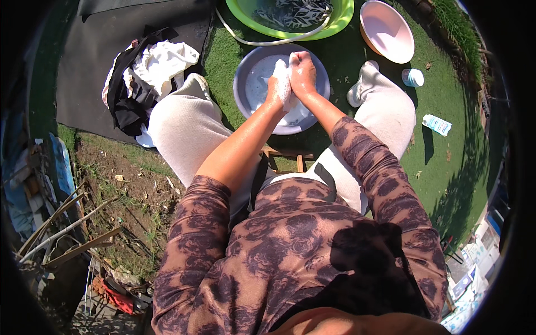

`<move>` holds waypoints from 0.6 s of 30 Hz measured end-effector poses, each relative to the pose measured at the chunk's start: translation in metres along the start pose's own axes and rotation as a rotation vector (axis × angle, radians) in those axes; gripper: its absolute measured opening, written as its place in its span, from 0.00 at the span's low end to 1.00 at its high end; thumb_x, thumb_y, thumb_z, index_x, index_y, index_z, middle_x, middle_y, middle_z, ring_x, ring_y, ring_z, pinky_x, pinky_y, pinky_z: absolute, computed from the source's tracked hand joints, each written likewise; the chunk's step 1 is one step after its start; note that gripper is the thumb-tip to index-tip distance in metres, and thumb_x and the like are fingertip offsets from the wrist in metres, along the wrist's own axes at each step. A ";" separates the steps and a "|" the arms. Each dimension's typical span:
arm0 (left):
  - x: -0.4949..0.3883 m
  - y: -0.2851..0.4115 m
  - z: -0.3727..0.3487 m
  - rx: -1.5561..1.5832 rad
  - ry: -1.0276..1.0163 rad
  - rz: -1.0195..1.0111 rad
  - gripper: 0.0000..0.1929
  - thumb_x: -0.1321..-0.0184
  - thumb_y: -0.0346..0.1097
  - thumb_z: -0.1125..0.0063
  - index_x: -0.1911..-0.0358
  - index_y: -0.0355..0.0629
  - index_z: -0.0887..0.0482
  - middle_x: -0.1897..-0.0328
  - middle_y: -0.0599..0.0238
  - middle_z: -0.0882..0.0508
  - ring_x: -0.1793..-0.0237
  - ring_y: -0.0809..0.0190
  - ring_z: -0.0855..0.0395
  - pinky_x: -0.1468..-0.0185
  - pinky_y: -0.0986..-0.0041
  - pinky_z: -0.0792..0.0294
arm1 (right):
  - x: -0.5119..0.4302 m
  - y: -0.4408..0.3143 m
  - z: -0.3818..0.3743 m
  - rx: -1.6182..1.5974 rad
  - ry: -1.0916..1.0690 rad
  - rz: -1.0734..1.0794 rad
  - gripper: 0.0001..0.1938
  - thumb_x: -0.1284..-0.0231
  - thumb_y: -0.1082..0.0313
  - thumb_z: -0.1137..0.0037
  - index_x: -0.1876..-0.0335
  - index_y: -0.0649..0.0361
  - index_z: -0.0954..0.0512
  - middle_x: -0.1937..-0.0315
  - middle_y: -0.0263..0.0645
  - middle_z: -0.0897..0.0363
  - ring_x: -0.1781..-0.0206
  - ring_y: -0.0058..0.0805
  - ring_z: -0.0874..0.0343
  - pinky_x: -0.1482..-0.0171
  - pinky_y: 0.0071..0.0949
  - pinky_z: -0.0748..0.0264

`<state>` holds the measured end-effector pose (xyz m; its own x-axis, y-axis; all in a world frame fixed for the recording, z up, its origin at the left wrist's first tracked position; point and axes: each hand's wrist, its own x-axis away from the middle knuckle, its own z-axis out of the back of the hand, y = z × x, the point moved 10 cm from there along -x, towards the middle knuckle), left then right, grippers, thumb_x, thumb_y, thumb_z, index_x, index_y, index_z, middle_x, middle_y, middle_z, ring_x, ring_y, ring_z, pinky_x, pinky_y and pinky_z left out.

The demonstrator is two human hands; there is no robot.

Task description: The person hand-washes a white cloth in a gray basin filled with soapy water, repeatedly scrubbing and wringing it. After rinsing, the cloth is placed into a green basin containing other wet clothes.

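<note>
A grey-blue plastic basin (241,90) with sudsy water stands on the ground between my feet. Over it, my left hand (278,86) and my right hand (302,73) are close together, both wet. White foam or soapy light cloth lies between them and along my left hand; which of the two, I cannot tell. The fingers of my right hand are curled. Just beyond the basin is a lime-green tub (293,35) with black-and-white patterned cloth (307,14) in it. A pale hose (268,43) curves along the tub's near side.
Black and white clothes (161,63) are heaped on a dark mat (83,83) at the left. A pink basin (387,31) leans at the upper right, above a white-lidded jar (413,78) and a small labelled packet or bottle (436,125) on artificial turf. Sticks (69,230) lie at the lower left.
</note>
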<state>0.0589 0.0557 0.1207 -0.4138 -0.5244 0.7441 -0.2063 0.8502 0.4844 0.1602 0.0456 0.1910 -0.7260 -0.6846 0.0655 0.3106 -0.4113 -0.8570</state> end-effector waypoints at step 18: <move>0.003 0.001 0.006 -0.017 0.004 -0.072 0.18 0.30 0.51 0.53 0.51 0.45 0.21 0.62 0.65 0.18 0.67 0.64 0.20 0.65 0.70 0.27 | 0.007 0.016 -0.005 0.058 -0.055 -0.096 0.09 0.34 0.65 0.49 0.56 0.61 0.25 0.64 0.49 0.18 0.57 0.49 0.18 0.52 0.41 0.25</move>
<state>0.0524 0.0547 0.1210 -0.3950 -0.5847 0.7086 -0.2209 0.8092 0.5445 0.1570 0.0377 0.1751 -0.7196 -0.6718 0.1754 0.2774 -0.5098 -0.8143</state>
